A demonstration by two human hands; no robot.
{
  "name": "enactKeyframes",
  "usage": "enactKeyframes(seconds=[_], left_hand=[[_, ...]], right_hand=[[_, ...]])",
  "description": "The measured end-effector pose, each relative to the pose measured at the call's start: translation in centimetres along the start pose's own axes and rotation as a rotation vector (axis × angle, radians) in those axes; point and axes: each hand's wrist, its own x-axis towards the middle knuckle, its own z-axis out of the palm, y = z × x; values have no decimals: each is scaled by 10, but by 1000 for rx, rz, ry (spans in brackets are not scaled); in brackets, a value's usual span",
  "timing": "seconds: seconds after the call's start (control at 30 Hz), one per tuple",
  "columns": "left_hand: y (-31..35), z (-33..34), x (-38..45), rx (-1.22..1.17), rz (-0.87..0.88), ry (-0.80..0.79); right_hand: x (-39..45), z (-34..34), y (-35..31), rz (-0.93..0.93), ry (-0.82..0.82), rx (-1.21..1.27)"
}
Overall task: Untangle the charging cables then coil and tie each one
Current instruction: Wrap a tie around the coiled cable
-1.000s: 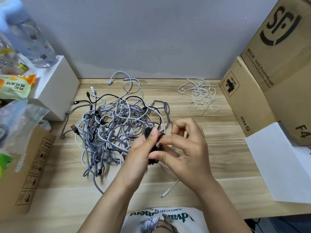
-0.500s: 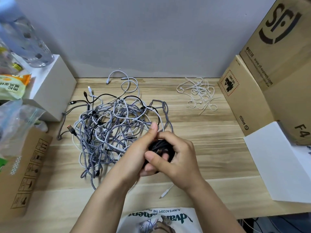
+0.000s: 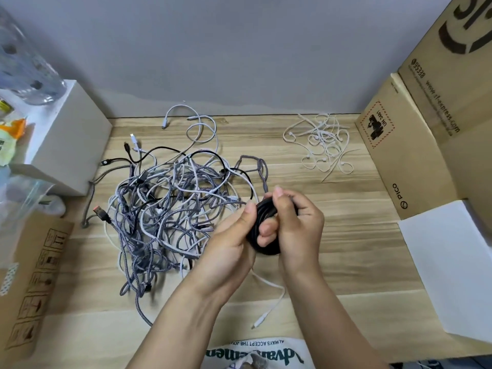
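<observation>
In the middle of the frame, a black cable coil point(image 3: 262, 227) is held up over the wooden table point(image 3: 346, 262) by two hands. The coil is smooth, round and dark, like a small ring. The left hand point(image 3: 229, 246) is curled around its left side, with the thumb pressed on the rim. The right hand point(image 3: 300, 222) is wrapped around its right side, and fingers point(image 3: 266, 231) are poked through the hole in the middle.

Just left of the hands, a big messy pile of cables point(image 3: 170, 209) is spread on the table. Many are grey and woven like rope; some are white and smooth, some thin and black. A white cable end point(image 3: 259, 322) is seen at the lower middle, between the arms.

At the upper right, a loose heap of thin white ties point(image 3: 323, 145) is laid, well apart from the pile. Brown cardboard boxes point(image 3: 415, 134) are stood along the right edge, and a flat white sheet point(image 3: 450, 262) is laid below them. At the upper left, a white box point(image 3: 66, 137) is seen.
</observation>
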Motion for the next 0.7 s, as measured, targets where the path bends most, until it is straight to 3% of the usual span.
enactKeyframes(seconds=[0.07, 0.23, 0.33, 0.4, 0.57, 0.7], left_hand=[[1, -1, 9, 4, 9, 47], [1, -12, 31, 45, 92, 166], [4, -19, 40, 72, 102, 249], [5, -22, 43, 81, 99, 280], [7, -28, 46, 109, 90, 313], [10, -31, 42, 190, 59, 320]], right_hand=[[13, 1, 12, -15, -35, -120], [62, -11, 20, -58, -394, -419], [126, -30, 29, 0, -153, -463], [167, -48, 46, 56, 35, -677], [211, -71, 73, 156, 46, -1061], [215, -73, 80, 164, 106, -1155]])
